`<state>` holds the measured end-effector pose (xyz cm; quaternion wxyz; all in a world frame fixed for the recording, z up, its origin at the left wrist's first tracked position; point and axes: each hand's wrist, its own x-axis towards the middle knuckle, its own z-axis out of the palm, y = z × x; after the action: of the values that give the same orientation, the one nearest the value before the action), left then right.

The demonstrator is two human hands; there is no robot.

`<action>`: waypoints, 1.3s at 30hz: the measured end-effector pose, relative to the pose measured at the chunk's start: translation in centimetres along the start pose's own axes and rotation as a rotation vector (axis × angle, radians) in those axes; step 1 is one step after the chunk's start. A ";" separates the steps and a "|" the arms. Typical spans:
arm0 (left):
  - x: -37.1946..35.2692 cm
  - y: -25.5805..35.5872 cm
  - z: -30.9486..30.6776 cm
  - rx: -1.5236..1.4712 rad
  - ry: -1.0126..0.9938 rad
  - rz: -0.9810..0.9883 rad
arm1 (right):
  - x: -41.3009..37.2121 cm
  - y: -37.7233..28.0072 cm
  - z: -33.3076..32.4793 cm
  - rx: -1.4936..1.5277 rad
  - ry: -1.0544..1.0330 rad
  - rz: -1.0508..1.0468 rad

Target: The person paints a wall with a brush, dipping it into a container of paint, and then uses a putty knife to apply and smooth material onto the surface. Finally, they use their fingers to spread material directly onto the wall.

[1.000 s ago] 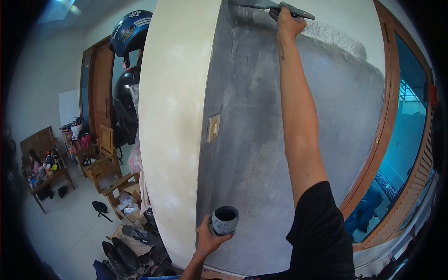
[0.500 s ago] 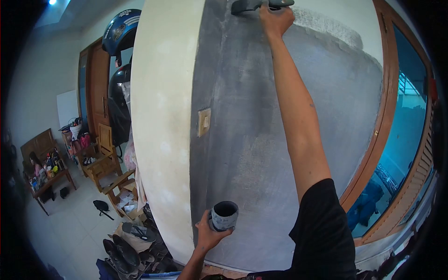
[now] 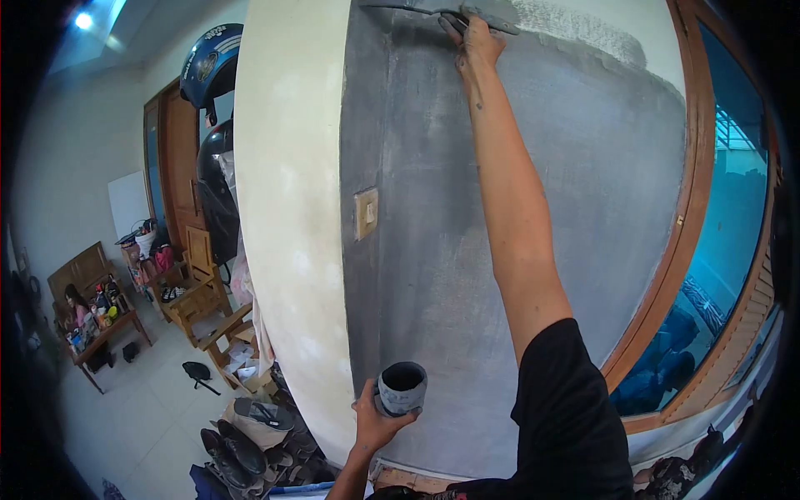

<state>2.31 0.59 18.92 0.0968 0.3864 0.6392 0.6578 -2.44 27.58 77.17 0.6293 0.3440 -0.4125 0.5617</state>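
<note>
My right hand (image 3: 479,40) is raised at the top, its fingers closed round the handle of a dark trowel (image 3: 400,8). The thin blade reaches left along the upper part of the grey-coated wall (image 3: 433,167). Low in the middle, my left hand (image 3: 379,423) holds a grey-smeared cup (image 3: 402,390) upright, with its dark opening facing up. A light switch (image 3: 366,214) is set in the grey strip near the wall's corner. Above the grey coat, a rough whitish patch (image 3: 583,33) shows at the upper right.
A wood-framed glass door (image 3: 679,221) stands at the right. Helmets (image 3: 212,65) hang left of the cream wall edge (image 3: 287,208). Shoes (image 3: 233,450) lie on the floor below. Farther left are a wooden chair (image 3: 196,292) and a person (image 3: 77,308) near a low table.
My right hand has shifted slightly left and down with the trowel, whose blade now looks thinner and tilted differently. My left hand still holds the cup. The view has shifted slightly.
</note>
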 end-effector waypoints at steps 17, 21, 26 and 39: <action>1.4 -0.5 0.1 0.039 -0.008 -0.018 | 1.7 3.4 -0.1 -0.318 0.068 -0.312; 1.6 -0.4 0.1 0.061 -0.005 0.009 | 4.3 5.1 -1.2 -0.610 0.183 -0.526; 2.2 0.7 0.2 0.067 0.015 0.074 | 2.9 2.9 0.8 -0.902 0.148 -0.552; 1.9 0.8 0.4 0.023 0.015 0.069 | 1.9 3.3 2.3 -1.264 0.237 -0.727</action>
<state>1.57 1.99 20.31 0.0651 0.4044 0.6337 0.6562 -5.92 26.77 79.78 0.8941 -0.0323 -0.4466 0.0061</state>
